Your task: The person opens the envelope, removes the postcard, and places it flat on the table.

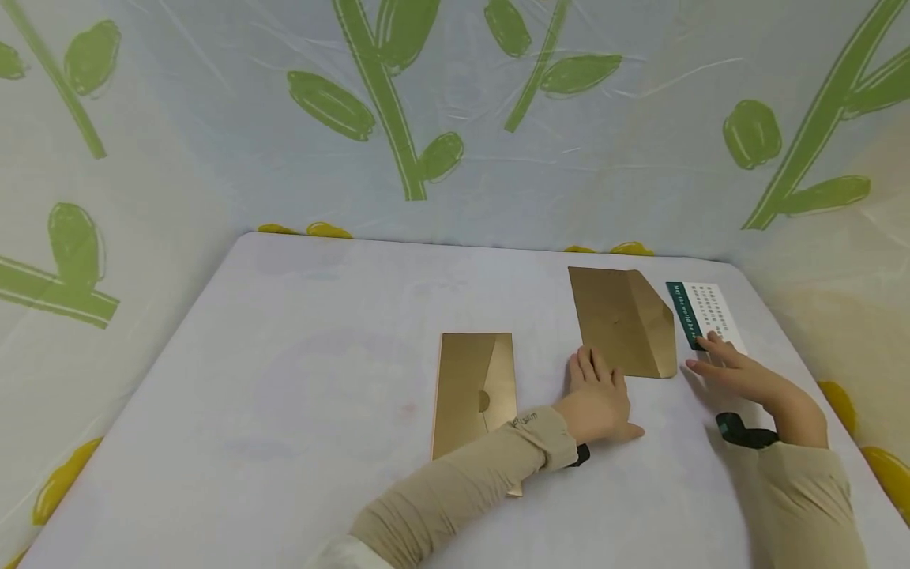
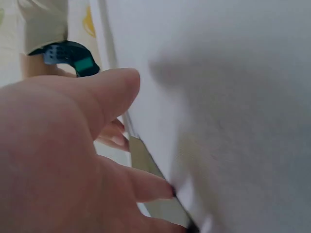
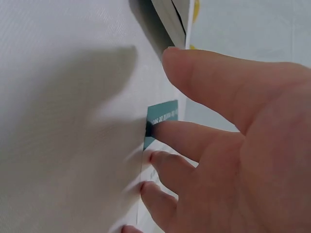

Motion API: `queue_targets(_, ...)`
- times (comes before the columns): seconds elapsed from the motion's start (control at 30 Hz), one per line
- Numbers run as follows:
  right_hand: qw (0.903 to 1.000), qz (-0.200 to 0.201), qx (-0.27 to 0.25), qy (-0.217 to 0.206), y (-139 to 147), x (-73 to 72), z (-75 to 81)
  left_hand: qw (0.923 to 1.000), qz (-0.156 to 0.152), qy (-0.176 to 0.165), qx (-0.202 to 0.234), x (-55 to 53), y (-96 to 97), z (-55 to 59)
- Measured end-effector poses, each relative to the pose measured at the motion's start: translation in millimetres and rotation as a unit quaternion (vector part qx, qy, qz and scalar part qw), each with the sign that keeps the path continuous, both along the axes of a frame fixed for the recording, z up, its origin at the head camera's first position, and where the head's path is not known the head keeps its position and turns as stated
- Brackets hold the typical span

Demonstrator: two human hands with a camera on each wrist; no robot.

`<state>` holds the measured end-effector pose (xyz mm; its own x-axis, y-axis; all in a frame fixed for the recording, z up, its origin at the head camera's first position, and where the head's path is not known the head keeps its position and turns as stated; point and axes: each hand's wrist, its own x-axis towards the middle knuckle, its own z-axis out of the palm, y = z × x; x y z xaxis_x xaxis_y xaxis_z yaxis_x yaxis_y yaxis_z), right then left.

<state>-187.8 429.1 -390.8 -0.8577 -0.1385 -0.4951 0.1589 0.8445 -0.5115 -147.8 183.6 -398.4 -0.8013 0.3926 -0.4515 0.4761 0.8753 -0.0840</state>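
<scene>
From the head view, a gold envelope [image 1: 462,387] lies on the white table [image 1: 284,395] with its flap shut, so that one looks done, though I can't tell if anything is inside. A second envelope [image 1: 607,320] lies flat with its flap spread open toward a green and white card [image 1: 714,308], which is out on the table just beside it. So it seems the card is not in yet, and that flap is left to close. The left hand [image 1: 597,399] is open, fingers out at the near edge of the second envelope. In the left wrist view, its fingertips touch that edge, and its thumb sticks out, holding nothing. In the right wrist view, the right hand [image 1: 757,383] is open too, its fingers touching the card's edge without gripping it
</scene>
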Motion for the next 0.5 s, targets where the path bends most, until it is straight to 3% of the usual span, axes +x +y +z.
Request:
queue_targets(0.27,0.9997,0.004,-0.004,0.024,5.9,-1.7,-4.0,0.9993,-0.014,0.005,0.034,-12.8,5.5,-10.0)
queue_targets(0.5,0.9995,0.002,-0.018,0.027,11.1,-5.0,-10.5,0.999,-0.01,-0.006,0.042,-17.4,9.5,-14.8)
